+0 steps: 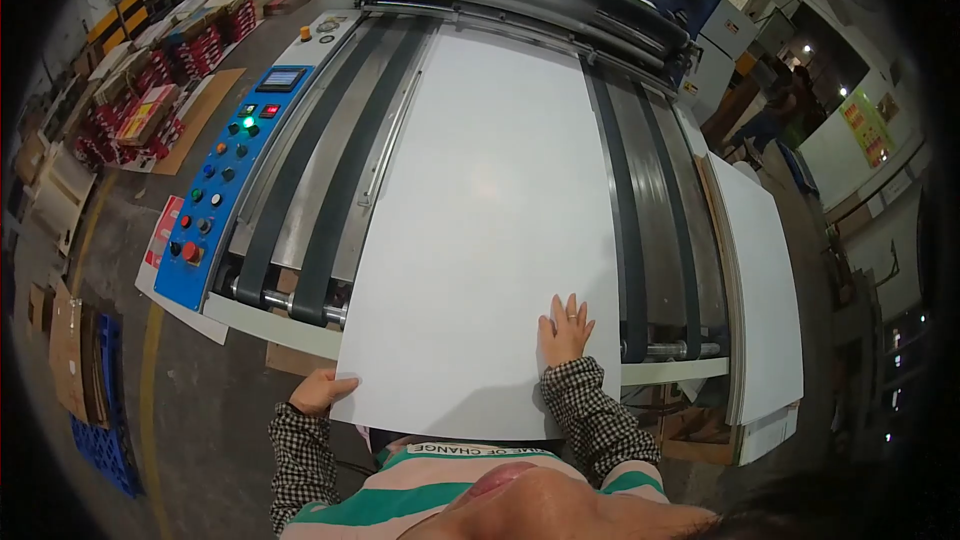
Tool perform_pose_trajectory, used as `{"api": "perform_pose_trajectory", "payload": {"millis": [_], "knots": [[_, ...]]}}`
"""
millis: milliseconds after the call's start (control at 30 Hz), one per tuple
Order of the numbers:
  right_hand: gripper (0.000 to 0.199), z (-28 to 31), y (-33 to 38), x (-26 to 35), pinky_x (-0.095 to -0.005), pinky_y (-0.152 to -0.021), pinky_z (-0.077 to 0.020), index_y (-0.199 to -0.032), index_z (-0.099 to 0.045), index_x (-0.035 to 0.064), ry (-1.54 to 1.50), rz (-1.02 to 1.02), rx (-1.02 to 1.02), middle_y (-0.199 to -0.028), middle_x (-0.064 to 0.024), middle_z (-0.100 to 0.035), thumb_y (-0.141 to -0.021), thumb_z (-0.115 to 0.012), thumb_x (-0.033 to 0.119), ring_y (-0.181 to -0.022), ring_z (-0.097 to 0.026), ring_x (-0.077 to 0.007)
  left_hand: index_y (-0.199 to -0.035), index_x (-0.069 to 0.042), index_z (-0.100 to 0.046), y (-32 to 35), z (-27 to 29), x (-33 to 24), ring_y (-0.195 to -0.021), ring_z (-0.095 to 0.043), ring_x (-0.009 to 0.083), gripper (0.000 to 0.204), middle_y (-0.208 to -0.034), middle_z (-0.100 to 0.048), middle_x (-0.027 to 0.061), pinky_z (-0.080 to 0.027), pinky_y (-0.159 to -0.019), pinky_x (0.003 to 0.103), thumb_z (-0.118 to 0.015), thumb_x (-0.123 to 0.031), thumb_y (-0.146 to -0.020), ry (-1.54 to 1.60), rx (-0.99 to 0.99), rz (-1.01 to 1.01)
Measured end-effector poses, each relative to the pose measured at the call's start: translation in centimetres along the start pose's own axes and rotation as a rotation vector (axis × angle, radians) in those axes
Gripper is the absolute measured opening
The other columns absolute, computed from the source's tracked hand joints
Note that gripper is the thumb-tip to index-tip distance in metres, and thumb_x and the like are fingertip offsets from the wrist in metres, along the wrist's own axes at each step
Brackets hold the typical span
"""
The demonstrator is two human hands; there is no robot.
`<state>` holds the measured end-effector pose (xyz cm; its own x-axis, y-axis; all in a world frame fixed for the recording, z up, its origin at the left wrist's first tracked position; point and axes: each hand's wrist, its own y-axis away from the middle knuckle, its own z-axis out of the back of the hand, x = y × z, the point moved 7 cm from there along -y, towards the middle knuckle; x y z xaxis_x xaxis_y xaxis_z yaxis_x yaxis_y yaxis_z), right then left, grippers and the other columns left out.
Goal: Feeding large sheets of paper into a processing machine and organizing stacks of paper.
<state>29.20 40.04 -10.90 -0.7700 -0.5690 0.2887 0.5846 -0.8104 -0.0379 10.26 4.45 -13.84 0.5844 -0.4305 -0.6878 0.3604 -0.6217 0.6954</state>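
Note:
A large white sheet lies along the machine's feed belts, its far end reaching the rollers and its near edge close to my body. My left hand pinches the sheet's near left corner, thumb on top and fingers beneath. On the sheet's right side, toward the near end, my right hand rests on the surface with fingers stretched out. It grips nothing. Dark belts run lengthwise on both sides of the sheet.
A blue control panel with buttons lines the machine's left side. Metal rollers span the far end. White boards are stacked at the right. Red-and-white bundles sit far left, and a blue pallet lies on the floor.

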Motion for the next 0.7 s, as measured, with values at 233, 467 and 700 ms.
{"api": "perform_pose_trajectory", "payload": {"millis": [233,467,700], "knots": [[0.047,-0.7,-4.7,1.2,-0.0531,-0.096,-0.0081,-0.122,-0.038,0.0122,0.041,-0.005,0.018,-0.131,-0.0174,-0.023,-0.079,-0.044,0.032,-0.122,-0.014,-0.0370,-0.097,0.007,-0.054,-2.5,0.7,-4.4,-0.077,-0.056,0.0168,0.028,-0.089,-0.058,0.0100,-0.044,-0.069,0.027,-0.056,-0.011,-0.075,-0.013,-0.050,-0.039],[0.048,-1.3,-10.6,1.8,-0.0542,-0.096,-0.0048,-0.123,-0.036,0.0123,0.039,-0.026,0.029,-0.133,-0.0164,-0.020,-0.079,-0.042,0.032,-0.123,-0.012,-0.0366,-0.078,0.003,-0.054,-3.4,2.2,-10.3,-0.051,-0.051,0.0126,0.014,-0.059,-0.053,0.0058,-0.042,-0.046,0.024,-0.052,-0.010,-0.077,-0.229,-0.259,-0.077],[0.036,-0.9,-16.9,-1.1,-0.0523,-0.095,-0.0155,-0.101,-0.056,0.0072,-0.261,0.049,-0.100,-0.119,-0.0176,-0.042,-0.077,-0.045,0.033,-0.116,-0.028,-0.0342,-0.077,0.003,-0.050,-5.1,3.4,-14.9,-0.044,-0.050,0.0129,0.015,-0.057,-0.052,0.0082,-0.041,-0.039,0.026,-0.047,-0.012,-0.079,-0.242,-0.519,-0.541]]}}
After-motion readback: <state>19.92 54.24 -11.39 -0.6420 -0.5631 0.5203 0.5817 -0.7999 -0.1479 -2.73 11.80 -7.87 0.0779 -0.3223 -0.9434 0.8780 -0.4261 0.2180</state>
